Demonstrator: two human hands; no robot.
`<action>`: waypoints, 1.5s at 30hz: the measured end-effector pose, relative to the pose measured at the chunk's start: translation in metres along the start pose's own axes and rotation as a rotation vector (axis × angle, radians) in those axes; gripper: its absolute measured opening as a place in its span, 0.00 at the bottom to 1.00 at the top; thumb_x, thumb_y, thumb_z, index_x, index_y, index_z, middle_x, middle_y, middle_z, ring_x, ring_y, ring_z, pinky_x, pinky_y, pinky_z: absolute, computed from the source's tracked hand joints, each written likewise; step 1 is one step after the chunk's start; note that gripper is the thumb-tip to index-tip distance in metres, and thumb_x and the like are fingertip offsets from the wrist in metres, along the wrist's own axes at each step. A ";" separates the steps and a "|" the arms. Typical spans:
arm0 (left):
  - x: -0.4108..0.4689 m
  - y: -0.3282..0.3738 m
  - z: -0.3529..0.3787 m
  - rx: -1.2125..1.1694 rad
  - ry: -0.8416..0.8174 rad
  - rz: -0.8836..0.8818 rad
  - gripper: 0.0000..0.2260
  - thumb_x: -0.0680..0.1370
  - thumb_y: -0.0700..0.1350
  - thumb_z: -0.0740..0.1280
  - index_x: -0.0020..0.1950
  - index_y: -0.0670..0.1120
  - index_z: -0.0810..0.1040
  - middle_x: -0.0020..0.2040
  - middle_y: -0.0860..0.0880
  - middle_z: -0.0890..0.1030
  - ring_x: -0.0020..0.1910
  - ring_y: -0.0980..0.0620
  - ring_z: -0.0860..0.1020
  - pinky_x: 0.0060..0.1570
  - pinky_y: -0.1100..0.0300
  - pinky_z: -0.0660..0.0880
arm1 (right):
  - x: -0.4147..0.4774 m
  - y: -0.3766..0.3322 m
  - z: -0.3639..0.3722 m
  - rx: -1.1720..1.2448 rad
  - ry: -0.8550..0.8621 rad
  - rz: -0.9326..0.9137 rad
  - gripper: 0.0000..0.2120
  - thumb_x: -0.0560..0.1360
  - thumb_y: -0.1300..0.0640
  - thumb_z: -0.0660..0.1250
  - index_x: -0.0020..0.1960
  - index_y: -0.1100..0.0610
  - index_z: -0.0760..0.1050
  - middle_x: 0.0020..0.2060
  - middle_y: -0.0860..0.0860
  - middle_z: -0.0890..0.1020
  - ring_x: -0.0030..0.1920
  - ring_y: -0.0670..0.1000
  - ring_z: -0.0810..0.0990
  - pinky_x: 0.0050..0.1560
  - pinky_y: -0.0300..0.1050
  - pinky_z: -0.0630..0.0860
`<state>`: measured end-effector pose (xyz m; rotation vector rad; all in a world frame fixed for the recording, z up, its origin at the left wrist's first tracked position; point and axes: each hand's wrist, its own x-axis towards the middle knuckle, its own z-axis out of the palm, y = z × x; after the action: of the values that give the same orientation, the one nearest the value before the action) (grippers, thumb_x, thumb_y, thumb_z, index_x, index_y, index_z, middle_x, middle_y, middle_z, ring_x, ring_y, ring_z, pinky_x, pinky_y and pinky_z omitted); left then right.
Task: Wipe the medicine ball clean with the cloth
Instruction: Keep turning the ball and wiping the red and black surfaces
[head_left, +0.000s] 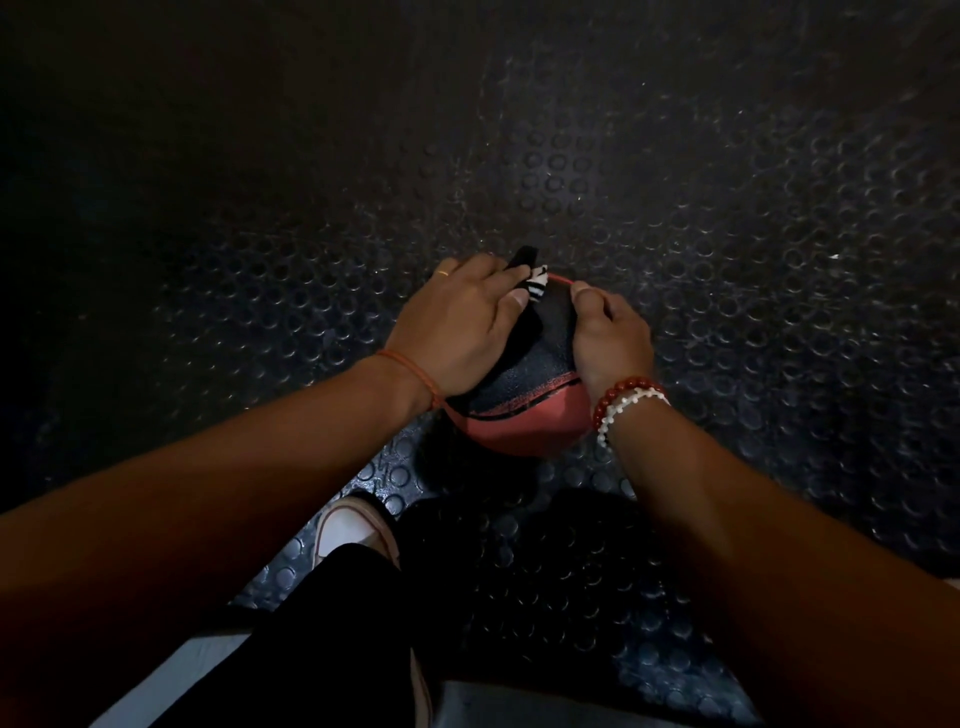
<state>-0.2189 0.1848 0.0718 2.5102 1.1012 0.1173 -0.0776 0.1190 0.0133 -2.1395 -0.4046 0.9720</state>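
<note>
Plainly, the fingers (470, 283) of the left hand (457, 332) lie flat and slightly spread, pressing a dark cloth (524, 306) against the upper left of the medicine ball (524, 410); the thumb pins the cloth near its striped black-and-white end, which pokes out past the knuckles. Across from it the right hand (608, 343) cups the ball's right flank; its thumb lies along the top edge, while the other fingers curl down behind the ball and cannot be seen, so how they sit cannot be told. A thin orange thread circles the left wrist; red and white beads (631, 405) ring the right.

Outward from the hands, the ball rests on a dark rubber floor (727, 208) studded with raised circles, just ahead of the person's shoe (350, 525) and dark trouser leg; its top is black and pebbled, its near side salmon-red with a thin seam line between.

A ball of this kind is probably heavy and firm, unlikely to dent under pressure, and its grainy skin should grip well but hold dirt in the texture; the cloth is soft and limp, needing a flat palm behind it. Bracing one side with a cupped hand while rubbing the other looks sound; rolling it on the floor seems easier than lifting to reach the underside.
</note>
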 end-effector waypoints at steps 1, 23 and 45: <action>-0.003 0.000 -0.001 -0.006 0.002 -0.012 0.21 0.82 0.50 0.53 0.69 0.43 0.75 0.62 0.44 0.78 0.57 0.44 0.73 0.59 0.61 0.62 | 0.000 0.000 0.000 0.000 0.005 0.000 0.37 0.61 0.29 0.53 0.62 0.47 0.76 0.60 0.53 0.78 0.59 0.54 0.77 0.64 0.53 0.72; -0.013 0.001 0.002 -0.065 0.024 -0.045 0.23 0.81 0.53 0.52 0.70 0.45 0.75 0.64 0.45 0.77 0.57 0.41 0.73 0.59 0.56 0.66 | 0.001 0.005 0.000 0.014 0.013 -0.025 0.37 0.61 0.30 0.54 0.61 0.48 0.77 0.60 0.53 0.78 0.58 0.54 0.77 0.65 0.52 0.72; -0.020 0.010 0.027 -0.257 0.141 -0.224 0.23 0.81 0.53 0.53 0.73 0.44 0.71 0.68 0.43 0.73 0.65 0.42 0.70 0.67 0.57 0.62 | 0.006 0.003 0.000 -0.005 0.002 -0.034 0.35 0.63 0.30 0.54 0.60 0.49 0.78 0.58 0.54 0.78 0.57 0.54 0.78 0.64 0.52 0.73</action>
<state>-0.2195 0.1557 0.0526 2.1643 1.3241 0.3529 -0.0736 0.1202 0.0086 -2.1311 -0.4414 0.9510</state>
